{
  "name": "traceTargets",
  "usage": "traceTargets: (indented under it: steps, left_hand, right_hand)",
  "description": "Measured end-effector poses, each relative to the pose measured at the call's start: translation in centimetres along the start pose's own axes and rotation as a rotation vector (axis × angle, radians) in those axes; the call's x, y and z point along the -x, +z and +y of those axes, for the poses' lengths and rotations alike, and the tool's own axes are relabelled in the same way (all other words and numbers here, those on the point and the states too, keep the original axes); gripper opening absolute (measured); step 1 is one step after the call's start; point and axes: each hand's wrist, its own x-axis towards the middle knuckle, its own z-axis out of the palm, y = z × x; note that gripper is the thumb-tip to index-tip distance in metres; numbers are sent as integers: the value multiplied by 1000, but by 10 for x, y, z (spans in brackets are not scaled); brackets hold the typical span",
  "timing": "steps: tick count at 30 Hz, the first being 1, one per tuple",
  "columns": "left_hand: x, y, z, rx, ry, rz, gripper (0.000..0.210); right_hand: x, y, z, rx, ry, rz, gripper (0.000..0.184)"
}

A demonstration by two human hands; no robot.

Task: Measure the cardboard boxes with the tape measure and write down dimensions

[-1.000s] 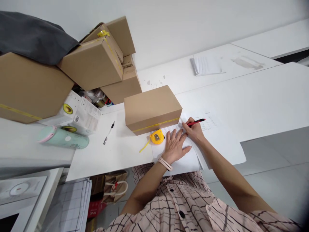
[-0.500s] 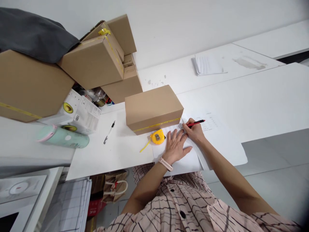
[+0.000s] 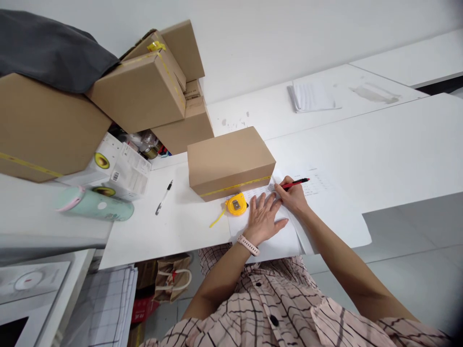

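My right hand is closed around a red and black pen, low over the printed paper; its tip is hidden behind my fingers. Flat on the sheet, with fingers spread, lies my left hand. Just left of those fingers sits a yellow tape measure, a short end of its tape sticking out. A closed cardboard box with yellow tape along its front stands behind it and covers part of the paper. More printed paper spreads out under my right wrist.
A black and clear pen lies on the white table. At left are a mint bottle, white avocado-printed boxes and large stacked cartons. A stack of papers rests at the back. The table's front edge runs close to my body.
My right hand and the red and black pen have shifted very slightly to the right. My left hand, the box and the tape measure stay in place.
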Motion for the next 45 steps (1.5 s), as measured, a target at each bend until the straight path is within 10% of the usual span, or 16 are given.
traceTargets:
  steps: [45]
  left_hand:
    - [0,-2,1,-9,-9,-14,65]
  right_hand:
    - [0,-1,0,18,-6,44,25]
